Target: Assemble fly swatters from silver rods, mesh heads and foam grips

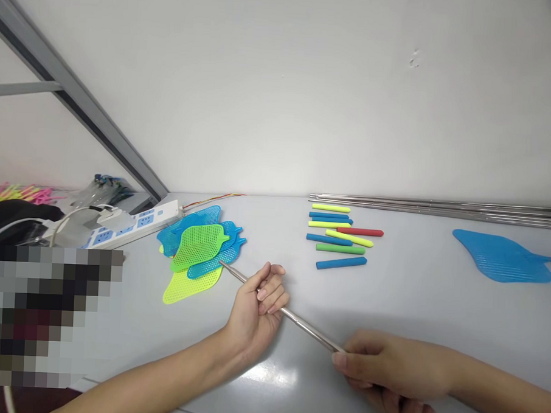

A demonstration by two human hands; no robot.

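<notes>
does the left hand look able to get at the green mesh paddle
Probably yes: the green mesh paddle lies over a blue paddle near the left hand, with nothing covering it. The fingers curl round the metal rod, though, so might need freeing.

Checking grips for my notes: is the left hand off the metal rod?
No, the left hand and right hand both hold the metal rod.

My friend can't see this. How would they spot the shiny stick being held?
Start at the grey table, then find the left hand and right hand. The metal rod slants between them, pointing left towards the mesh paddles. Unlike the bundled rods lying along the wall, this one is gripped in both hands.
</notes>
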